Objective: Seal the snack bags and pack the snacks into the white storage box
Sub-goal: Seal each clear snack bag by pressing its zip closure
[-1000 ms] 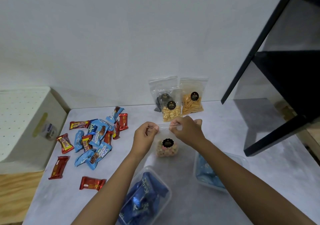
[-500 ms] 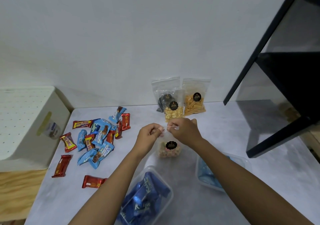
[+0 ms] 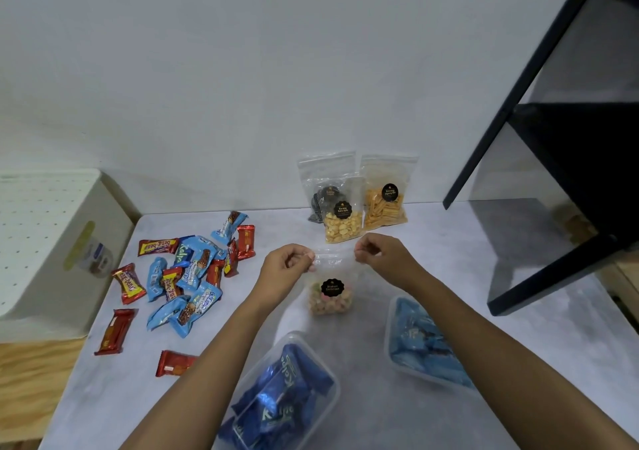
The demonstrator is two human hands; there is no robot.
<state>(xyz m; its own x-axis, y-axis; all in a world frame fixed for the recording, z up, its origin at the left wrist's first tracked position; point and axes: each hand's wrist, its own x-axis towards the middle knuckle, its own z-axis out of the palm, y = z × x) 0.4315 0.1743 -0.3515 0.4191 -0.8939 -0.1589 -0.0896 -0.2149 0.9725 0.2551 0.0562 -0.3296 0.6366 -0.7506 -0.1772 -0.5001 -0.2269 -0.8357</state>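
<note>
Over the middle of the table (image 3: 449, 276), the person holds a small clear snack bag (image 3: 332, 292) upright by its top strip. The left hand (image 3: 288, 263) pinches one corner and the right hand (image 3: 378, 254) pinches the other, fingers curled with thumb against forefinger. The biscuits sit low in the bag under a round black label. I cannot tell whether the bag's base rests on the table or hangs just off it.

From where I stand, the weak spot looks like the stretch of strip between the two pinches. With pressure only at the corners, the middle may never click shut, and the plastic is too clear to show whether it has. An unsealed bag laid on its side in the box would likely shed biscuits.

A slipped pinch is the other worry, since the film looks slick and the weight is all at the bottom. Both forearms also pass over the two clear tubs (image 3: 304, 352) of blue packets near the table edge, so a careless pull back could nudge one.

The white storage box (image 3: 52, 242) stands well apart at the far left, past the loose wrapped bars (image 3: 186, 276). Three other bags (image 3: 342, 221) lean at the wall.
</note>
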